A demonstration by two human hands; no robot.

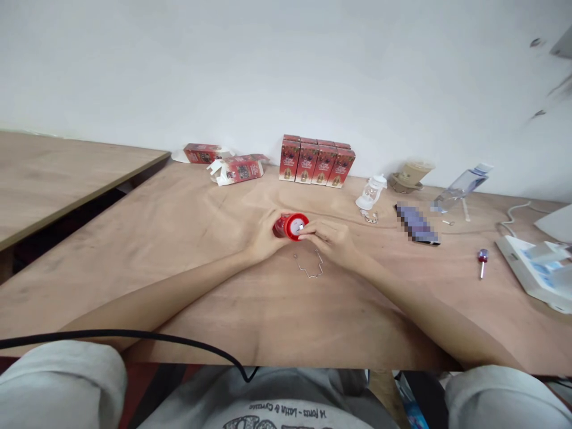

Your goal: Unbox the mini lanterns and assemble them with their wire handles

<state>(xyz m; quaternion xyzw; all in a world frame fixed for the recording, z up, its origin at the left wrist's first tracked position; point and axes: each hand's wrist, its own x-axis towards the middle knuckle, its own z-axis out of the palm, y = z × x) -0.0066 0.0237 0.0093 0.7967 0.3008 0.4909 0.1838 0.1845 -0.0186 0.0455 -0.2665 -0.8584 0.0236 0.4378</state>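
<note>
The left hand (263,235) was closed around a red cylindrical item (290,226) and held it on its side just above the wooden table (187,238). The right hand (333,238) met it from the opposite side, its fingertips (306,231) closed on the item's white end face. The view was too small to show whether a separate part was pinched there. Both forearms lay on the table.

A bent wire piece (310,265) lay on the table just nearer the person than the right hand, apart from it. Beyond both hands, against the wall, four red boxes (316,162) stood upright in a touching row. Beyond the left hand and further out to its side lay two opened red boxes (226,164), tipped over. Beyond the right hand stood a small clear plastic piece (370,192). Well out to the right hand's far side lay a red-handled screwdriver (481,262) and a clear bottle (460,186).
</note>
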